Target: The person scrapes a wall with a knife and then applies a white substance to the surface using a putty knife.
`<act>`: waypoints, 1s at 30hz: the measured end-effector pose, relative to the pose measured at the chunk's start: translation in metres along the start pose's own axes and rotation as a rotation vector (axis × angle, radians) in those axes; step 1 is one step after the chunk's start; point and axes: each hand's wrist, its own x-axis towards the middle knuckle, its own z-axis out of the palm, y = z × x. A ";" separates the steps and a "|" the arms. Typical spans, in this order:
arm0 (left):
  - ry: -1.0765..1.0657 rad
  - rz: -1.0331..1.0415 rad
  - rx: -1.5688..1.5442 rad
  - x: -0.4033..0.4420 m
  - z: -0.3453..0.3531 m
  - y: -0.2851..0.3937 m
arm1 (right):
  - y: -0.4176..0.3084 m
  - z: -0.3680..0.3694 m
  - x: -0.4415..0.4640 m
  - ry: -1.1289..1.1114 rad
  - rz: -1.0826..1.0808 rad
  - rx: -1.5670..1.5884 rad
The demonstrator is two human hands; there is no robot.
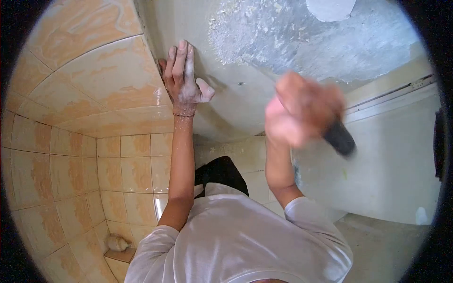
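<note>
My left hand lies against the greenish-grey wall, beside the edge of the tiles. Its fingers are stretched out, the thumb stands apart, and white dust coats the skin. My right hand is closed around a black-handled scraper and is smeared by motion. The handle's end sticks out below the fist; the blade is too blurred to make out clearly. Just above this hand is a rough, peeled patch of whitish-blue surface with ragged edges.
Glossy orange-and-cream tiles cover the wall at left and below. A pale panel with a framed edge stands at right. A small bottle-like object rests on a corner ledge. A smooth white round patch shows at the top.
</note>
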 end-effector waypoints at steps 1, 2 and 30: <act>0.012 0.002 0.004 0.000 0.000 0.000 | 0.022 0.001 0.001 0.074 0.028 -0.204; 0.028 0.004 0.007 0.000 0.001 0.001 | 0.034 0.000 0.001 0.145 0.053 -0.409; 0.007 -0.012 0.007 0.001 -0.001 0.001 | 0.013 -0.002 0.012 0.086 -0.090 -0.313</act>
